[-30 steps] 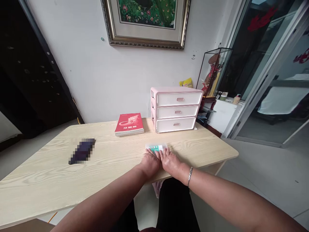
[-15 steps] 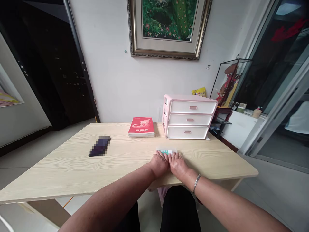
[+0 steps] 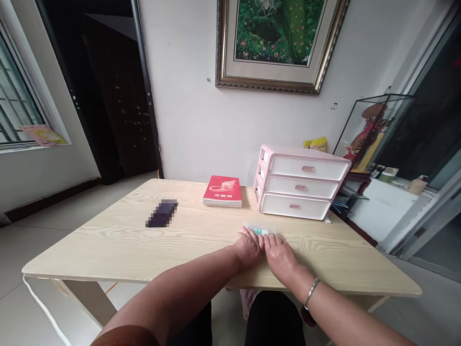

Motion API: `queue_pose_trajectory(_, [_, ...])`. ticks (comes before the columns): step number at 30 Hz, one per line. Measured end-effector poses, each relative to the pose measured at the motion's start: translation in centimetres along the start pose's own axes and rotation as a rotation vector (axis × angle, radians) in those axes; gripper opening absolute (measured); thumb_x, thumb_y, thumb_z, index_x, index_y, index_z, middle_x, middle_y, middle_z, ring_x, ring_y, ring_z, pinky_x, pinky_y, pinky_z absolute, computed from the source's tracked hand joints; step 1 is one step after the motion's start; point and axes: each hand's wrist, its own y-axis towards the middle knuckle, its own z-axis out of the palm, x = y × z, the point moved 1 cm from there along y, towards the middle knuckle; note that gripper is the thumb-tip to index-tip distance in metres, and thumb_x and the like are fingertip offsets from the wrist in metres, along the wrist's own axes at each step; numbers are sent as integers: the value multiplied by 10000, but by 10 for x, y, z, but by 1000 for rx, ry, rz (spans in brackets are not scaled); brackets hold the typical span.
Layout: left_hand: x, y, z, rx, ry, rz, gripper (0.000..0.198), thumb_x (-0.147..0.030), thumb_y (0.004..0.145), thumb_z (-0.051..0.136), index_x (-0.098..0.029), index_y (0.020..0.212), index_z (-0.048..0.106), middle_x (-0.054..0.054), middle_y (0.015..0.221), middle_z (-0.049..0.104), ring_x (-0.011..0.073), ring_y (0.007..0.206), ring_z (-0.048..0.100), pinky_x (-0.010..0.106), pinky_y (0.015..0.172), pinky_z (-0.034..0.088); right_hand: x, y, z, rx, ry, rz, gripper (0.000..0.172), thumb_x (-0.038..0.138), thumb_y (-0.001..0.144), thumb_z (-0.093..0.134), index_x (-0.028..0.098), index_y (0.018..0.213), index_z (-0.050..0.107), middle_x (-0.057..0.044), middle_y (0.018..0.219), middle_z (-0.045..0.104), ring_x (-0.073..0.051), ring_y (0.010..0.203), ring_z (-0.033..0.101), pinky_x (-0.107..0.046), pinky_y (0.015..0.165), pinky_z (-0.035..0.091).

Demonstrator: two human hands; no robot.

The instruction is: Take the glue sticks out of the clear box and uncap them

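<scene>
In the head view, a small, flat, translucent packet (image 3: 258, 231) with a green and white label lies on the wooden table, its near part covered by my hands. My left hand (image 3: 248, 247) rests on its left side, palm down, with the fingers laid forward over it. Beside it, almost touching, my right hand (image 3: 281, 252) lies palm down with its fingers stretched over the right side of the packet. Both thumbs are largely hidden. A silver bracelet (image 3: 311, 293) circles my right wrist.
A red book (image 3: 222, 188) on a stack lies at the table's back. Right of it stands a pink and white drawer unit (image 3: 301, 182). A blurred dark object (image 3: 162, 214) lies on the left of the table (image 3: 108, 254). A glass display case (image 3: 370, 129) stands beyond.
The view has shifted, so the table and drawers sit further right and appear tilted. My hands stay on the packet in much the same pose.
</scene>
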Motion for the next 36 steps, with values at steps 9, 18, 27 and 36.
queue_pose_trajectory(9, [-6, 5, -1, 15, 18, -34, 419, -134, 946, 371, 0, 1324, 492, 364, 1156, 644, 475, 1020, 676, 553, 620, 580, -12, -3, 11, -79, 106, -37, 389, 19, 858, 461, 44, 1214, 616, -234, 1106, 660, -275, 844, 634, -401, 683, 512])
queue_pose_trajectory(18, [13, 2, 6, 18, -166, 52, 313, -75, 930, 418, -47, 1191, 588, 230, 934, 712, 325, 835, 714, 423, 653, 559, -16, -5, -1, 74, 179, -50, 400, 56, 908, 451, 46, 1287, 577, -251, 1198, 628, -273, 915, 629, -407, 753, 512])
queue_pose_trajectory(27, [2, 10, 8, 63, -128, -21, 323, -68, 907, 445, 25, 1199, 549, 347, 1115, 662, 410, 1037, 686, 553, 785, 557, -11, 2, -2, 63, 169, -32, 358, 73, 935, 413, 30, 1247, 583, -235, 1077, 647, -266, 848, 607, -379, 678, 477])
queue_pose_trajectory(36, [2, 20, 9, 98, -76, -77, 407, -82, 909, 387, 22, 1291, 482, 405, 1157, 617, 479, 1030, 671, 527, 634, 568, -23, 12, -8, 35, 179, 1, 214, 81, 952, 409, 107, 1018, 611, -144, 879, 628, -240, 773, 582, -349, 660, 429])
